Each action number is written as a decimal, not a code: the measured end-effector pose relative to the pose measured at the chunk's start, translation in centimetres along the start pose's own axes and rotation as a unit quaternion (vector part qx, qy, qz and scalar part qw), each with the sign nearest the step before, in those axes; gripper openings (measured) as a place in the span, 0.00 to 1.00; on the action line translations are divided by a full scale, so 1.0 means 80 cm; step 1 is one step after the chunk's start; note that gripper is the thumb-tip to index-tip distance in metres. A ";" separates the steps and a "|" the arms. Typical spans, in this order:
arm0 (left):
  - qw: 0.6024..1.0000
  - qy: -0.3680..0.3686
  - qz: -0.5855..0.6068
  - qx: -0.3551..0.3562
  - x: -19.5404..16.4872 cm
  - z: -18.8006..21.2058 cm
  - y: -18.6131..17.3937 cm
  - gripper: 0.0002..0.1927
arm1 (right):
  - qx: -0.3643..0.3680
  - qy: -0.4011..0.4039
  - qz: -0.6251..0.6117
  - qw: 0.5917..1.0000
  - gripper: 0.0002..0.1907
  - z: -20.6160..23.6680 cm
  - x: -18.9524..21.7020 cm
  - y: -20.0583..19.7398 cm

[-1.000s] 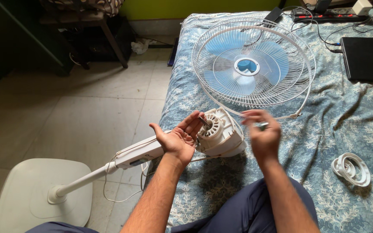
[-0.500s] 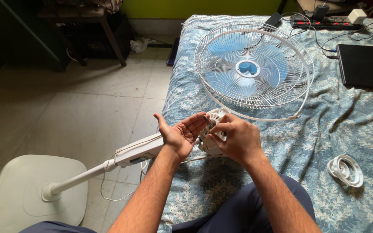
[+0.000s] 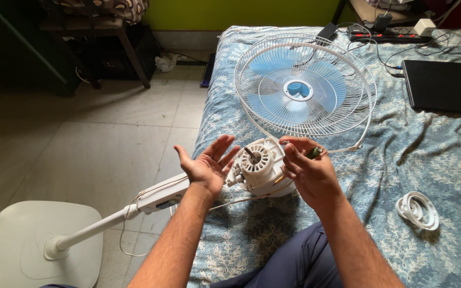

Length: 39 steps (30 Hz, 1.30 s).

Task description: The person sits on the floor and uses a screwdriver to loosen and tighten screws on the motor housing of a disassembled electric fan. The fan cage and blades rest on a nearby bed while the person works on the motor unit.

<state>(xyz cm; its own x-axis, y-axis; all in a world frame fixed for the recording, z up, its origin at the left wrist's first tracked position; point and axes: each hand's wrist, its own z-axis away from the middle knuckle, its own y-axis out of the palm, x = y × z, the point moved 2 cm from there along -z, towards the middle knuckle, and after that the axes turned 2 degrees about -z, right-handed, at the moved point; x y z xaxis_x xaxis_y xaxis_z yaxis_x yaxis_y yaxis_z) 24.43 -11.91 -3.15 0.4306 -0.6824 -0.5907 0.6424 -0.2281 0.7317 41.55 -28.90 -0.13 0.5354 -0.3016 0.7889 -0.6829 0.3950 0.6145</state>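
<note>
A white fan motor housing [image 3: 260, 168], its shaft pointing up, rests at the edge of a blue floral bedspread [image 3: 444, 165] between a person's two hands. The left hand [image 3: 207, 166] is spread open and empty, palm up, just beside the housing's left side, while the right hand [image 3: 309, 172] is curled at its right side, fingers pinching a small dark green tool [image 3: 314, 153]. Beyond them lies the wire fan guard with blue blades [image 3: 304, 88].

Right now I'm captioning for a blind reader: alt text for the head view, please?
A person's open left hand and right hand, pinching a small dark tool, flank a white fan motor on a blue floral bedspread. The fan's wire cage with blue blades lies beyond.
</note>
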 end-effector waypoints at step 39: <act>0.577 0.213 -0.783 0.093 0.021 0.003 -0.038 0.73 | -0.007 -0.043 0.394 0.918 0.31 -0.027 0.134 -0.017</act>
<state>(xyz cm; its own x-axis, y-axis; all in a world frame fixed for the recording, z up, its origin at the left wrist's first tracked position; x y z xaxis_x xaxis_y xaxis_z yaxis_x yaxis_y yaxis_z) 23.05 -12.53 -6.34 -0.4437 0.6853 -0.5775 0.3934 -0.4300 -0.8126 49.30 -30.82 7.51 -0.1627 0.0157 0.9865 -0.8345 0.5314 -0.1461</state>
